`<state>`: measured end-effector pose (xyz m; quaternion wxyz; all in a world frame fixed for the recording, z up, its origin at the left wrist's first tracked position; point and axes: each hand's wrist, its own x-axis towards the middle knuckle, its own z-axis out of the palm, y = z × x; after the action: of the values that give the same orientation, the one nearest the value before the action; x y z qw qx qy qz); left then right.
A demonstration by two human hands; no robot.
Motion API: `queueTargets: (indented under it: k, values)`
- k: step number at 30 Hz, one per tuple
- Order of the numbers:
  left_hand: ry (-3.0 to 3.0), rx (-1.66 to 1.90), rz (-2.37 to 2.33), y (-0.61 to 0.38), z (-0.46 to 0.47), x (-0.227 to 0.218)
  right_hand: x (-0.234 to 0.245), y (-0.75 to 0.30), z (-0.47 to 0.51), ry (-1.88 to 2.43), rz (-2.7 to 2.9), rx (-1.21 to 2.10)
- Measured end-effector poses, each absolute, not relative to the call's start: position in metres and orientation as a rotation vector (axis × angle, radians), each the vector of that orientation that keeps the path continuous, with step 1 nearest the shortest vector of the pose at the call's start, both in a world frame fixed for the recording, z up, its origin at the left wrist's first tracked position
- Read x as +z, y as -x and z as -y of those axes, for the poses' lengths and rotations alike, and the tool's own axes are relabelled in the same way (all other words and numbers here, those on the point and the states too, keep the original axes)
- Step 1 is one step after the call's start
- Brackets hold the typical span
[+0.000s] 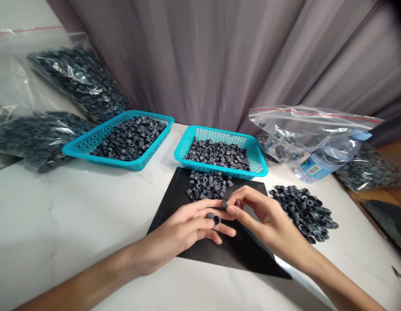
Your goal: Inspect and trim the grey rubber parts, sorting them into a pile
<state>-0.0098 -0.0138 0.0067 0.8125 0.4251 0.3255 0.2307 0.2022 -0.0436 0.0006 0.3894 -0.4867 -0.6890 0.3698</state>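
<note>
Between the thumb and fingers of my left hand (190, 222) sits a dark grey plastic cap (215, 219), its round opening turned toward me. Close by, my right hand (257, 211) pinches a smaller dark grey piece (224, 204) at the fingertips, beside the left index finger. Both hands are above a black mat (216, 255). Just beyond them, a loose heap of small grey cylindrical pieces (206, 185) lies on the mat. To the right of my right hand a pile of larger dark grey caps (307, 211) rests on the white table.
Behind the mat stands a turquoise basket (260, 166) of small pieces, and a second turquoise basket (138, 163) is to its left. Filled plastic bags (41, 134) lean at the left. A water bottle (329, 157) lies tilted by a clear zip bag (304, 119) at the right.
</note>
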Motion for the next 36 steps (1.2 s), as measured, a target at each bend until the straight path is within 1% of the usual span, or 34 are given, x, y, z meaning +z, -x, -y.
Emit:
queueTargets:
  k: [6, 13, 18, 36]
  values:
    - [-0.768, 0.555, -0.615, 0.009, 0.010, 0.004, 0.008, -0.208, 0.043, 1.222, 1.819, 0.882]
    - [-0.784, 0.580, -0.719, 0.010, 0.010, 0.003, 0.016, -0.212, 0.048, 1.218, 1.838, 0.800]
    - [-0.786, 0.595, -0.703, 0.008, 0.010, 0.001, 0.018, -0.213, 0.047, 1.225, 1.845, 0.757]
    - [-0.627, 0.524, -0.680, 0.006, 0.011, -0.004, 0.021, -0.214, 0.051, 1.243, 1.903, 0.705]
